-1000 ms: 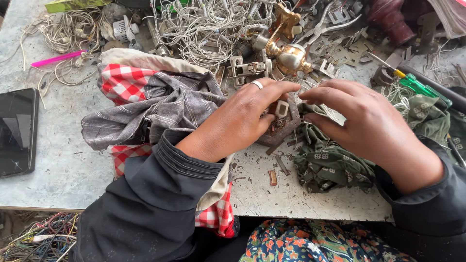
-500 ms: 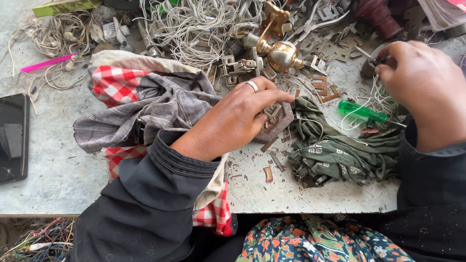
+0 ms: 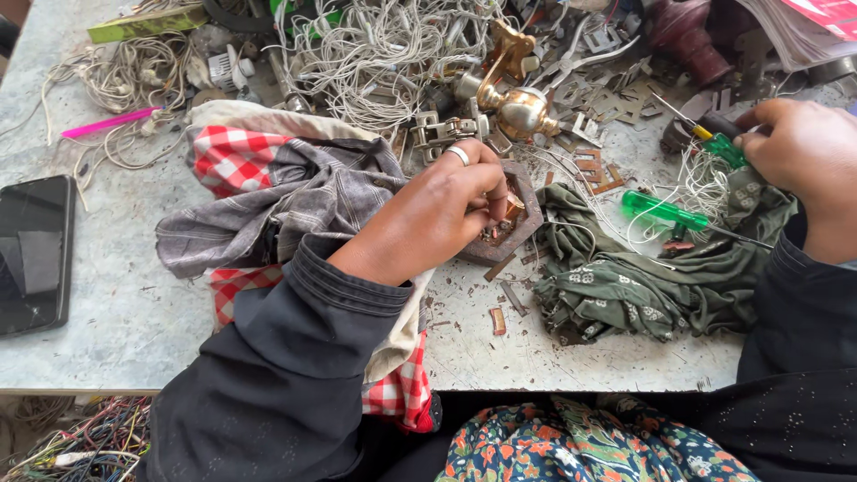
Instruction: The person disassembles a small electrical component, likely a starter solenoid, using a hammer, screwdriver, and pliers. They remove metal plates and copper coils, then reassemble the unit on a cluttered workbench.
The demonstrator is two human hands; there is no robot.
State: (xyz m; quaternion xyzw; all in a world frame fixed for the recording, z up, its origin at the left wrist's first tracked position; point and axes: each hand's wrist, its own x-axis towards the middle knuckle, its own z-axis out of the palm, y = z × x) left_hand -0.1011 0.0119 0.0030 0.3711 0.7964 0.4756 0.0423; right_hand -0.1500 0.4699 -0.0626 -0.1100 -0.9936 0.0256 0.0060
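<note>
My left hand [image 3: 437, 214], with a ring on one finger, grips a rusty hexagonal metal part [image 3: 522, 234] and holds it tilted against the grey worktop [image 3: 116, 330]. My right hand [image 3: 803, 147] is at the far right, its fingers closed around a green-and-yellow handled tool [image 3: 719, 143] that lies over thin white wires. A second green-handled screwdriver [image 3: 662, 211] rests on a crumpled olive-green cloth [image 3: 661, 277] between the two hands.
A dark phone [image 3: 31, 254] lies at the left edge and a pink pen [image 3: 107, 122] beyond it. A red checked and grey cloth [image 3: 268, 192] sits under my left arm. White wire tangles [image 3: 384, 54], a brass fitting [image 3: 520, 109] and metal scraps fill the back. Coloured wires [image 3: 80, 446] lie below the table.
My right hand left the metal part and moved right and away to the green-handled tool. My left hand stayed on the part and tipped it up.
</note>
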